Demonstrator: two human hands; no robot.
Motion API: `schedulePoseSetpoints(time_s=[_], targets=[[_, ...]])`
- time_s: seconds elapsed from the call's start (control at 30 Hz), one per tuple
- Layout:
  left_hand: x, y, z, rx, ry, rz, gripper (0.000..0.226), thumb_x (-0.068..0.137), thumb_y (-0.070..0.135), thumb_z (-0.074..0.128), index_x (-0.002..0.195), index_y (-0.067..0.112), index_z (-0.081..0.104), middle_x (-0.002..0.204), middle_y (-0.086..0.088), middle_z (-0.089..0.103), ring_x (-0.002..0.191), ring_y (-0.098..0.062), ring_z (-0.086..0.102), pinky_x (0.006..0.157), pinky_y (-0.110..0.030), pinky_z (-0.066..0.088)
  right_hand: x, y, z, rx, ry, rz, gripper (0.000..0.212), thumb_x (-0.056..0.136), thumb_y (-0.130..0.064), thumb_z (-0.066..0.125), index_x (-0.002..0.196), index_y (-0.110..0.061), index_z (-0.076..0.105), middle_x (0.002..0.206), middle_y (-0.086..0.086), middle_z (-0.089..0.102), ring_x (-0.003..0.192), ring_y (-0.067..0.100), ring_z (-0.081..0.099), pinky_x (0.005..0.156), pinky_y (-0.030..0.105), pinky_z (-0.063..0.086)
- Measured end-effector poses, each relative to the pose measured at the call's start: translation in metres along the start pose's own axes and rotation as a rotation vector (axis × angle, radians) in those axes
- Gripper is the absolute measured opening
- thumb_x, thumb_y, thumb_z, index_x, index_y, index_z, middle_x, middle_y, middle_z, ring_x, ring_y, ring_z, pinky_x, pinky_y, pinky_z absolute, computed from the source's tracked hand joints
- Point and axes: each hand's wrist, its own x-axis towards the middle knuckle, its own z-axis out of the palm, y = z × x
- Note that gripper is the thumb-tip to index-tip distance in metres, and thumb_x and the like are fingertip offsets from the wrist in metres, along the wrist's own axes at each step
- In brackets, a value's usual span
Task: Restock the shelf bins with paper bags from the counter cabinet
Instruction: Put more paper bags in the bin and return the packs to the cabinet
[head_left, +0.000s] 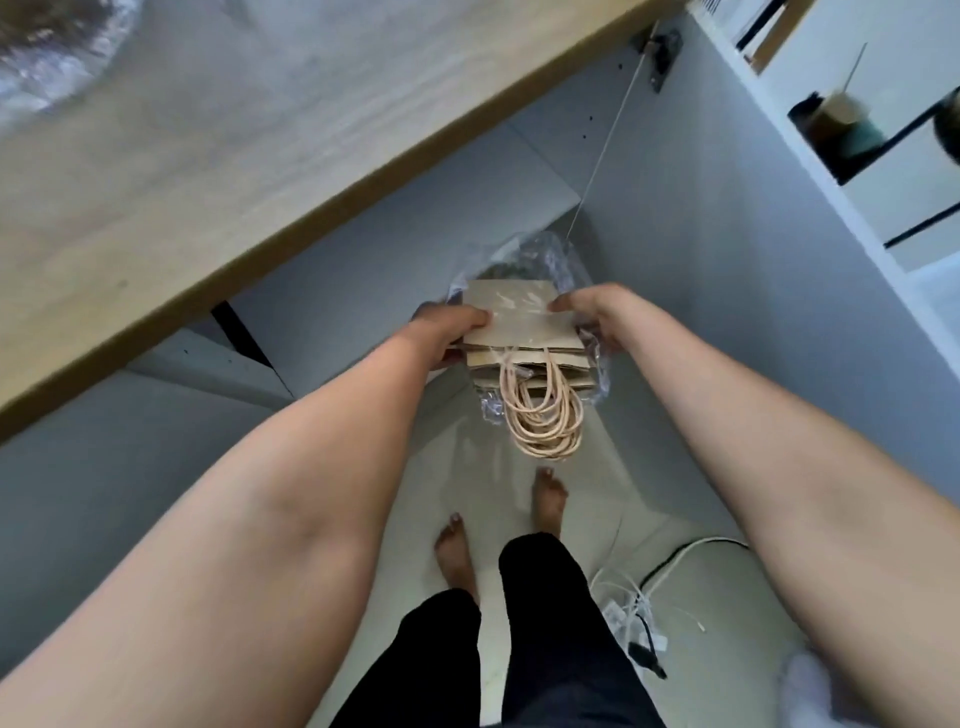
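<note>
Head view showed bare feet (454, 551) on the pale floor (519, 488), white cables (631, 603) beside them. Higher up, both hands — left hand (451, 332), right hand (597, 317) — were closed on a stack of flat brown paper bags (511, 319) in clear plastic wrap (540, 254), cream rope handles (540, 410) dangling, just below the light wooden counter (208, 171) edge.

Pale floor (519, 462) carries bare feet (457, 556) and tangled white cables (631, 605).
</note>
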Motion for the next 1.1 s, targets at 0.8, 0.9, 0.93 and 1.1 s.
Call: schedulePoseSetpoints(time_s=[0.8,0.9,0.93,1.1], targets=[[0.147,0.129,0.037,-0.687,0.258,-0.007,0.033,0.09,0.007,0.06,0.122,0.004,0.058,0.107,-0.013,0.063,0.092,-0.024,0.063,0.084,-0.035,0.056,0.134,-0.19,-0.057,-0.143,0.091,-0.643,0.038,0.083,-0.042,0.063,0.1,-0.008,0.059,0.094,0.007,0.059,0.084,0.019,0.058,0.057,0.023,0.036],[0.168,0.136,0.036,-0.749,0.274,-0.014,0.035,0.089,0.011,0.061,0.123,0.007,0.056,0.12,-0.011,0.057,0.114,-0.025,0.057,0.099,-0.037,0.05,0.145,-0.204,-0.054,-0.148,0.067,-0.696,0.037,0.088,-0.044,0.054,0.105,-0.011,0.058,0.105,0.01,0.061,0.096,0.022,0.058,0.07,0.023,0.037],[0.169,0.14,0.037,-0.746,0.276,-0.011,0.035,0.089,0.013,0.06,0.124,0.01,0.055,0.123,-0.009,0.056,0.117,-0.024,0.055,0.102,-0.036,0.048,0.146,-0.207,-0.054,-0.122,0.046,-0.703,0.047,0.087,-0.045,0.051,0.117,-0.009,0.059,0.119,0.012,0.061,0.108,0.024,0.057,0.077,0.023,0.036],[0.175,0.147,0.041,-0.66,0.241,-0.011,0.047,0.085,0.019,0.06,0.132,0.019,0.056,0.125,-0.001,0.059,0.118,-0.018,0.052,0.107,-0.038,0.04,0.146,-0.21,-0.052,-0.057,-0.041,-0.696,0.061,0.092,-0.043,0.038,0.138,-0.005,0.047,0.142,0.014,0.049,0.13,0.027,0.046,0.085,0.024,0.032]])
